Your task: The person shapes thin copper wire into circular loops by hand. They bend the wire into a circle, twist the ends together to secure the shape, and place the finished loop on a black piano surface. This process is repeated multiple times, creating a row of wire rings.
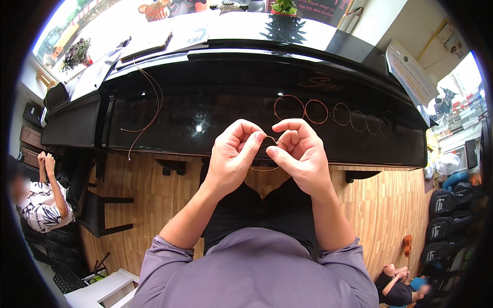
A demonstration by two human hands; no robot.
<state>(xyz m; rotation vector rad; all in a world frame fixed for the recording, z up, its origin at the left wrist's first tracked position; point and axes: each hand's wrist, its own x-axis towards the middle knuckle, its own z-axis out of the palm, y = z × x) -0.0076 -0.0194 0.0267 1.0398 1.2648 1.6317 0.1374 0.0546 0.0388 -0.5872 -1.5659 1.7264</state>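
Note:
My left hand (237,154) pinches a thin bronze-coloured guitar string (271,137) between thumb and forefinger. My right hand (304,156) is curled around the other side of the same string, its forefinger raised above the thumb. Below the hands a curved stretch of that string shows; its rest is hidden by my fingers. Just beyond my right hand, a large coiled string (288,96) and a smaller copper coil (316,123) lie on the glossy black piano (215,123). Several thinner silvery coils (341,103) continue to the right. A loose uncoiled string (160,97) droops over the piano's left part.
Papers and a dark flat object (149,47) rest on the piano top, near a potted plant (284,7). A black chair (105,214) stands at left, beside a seated person (43,205). Another person (398,287), a ukulele (408,246) and black instrument cases (444,226) are at right.

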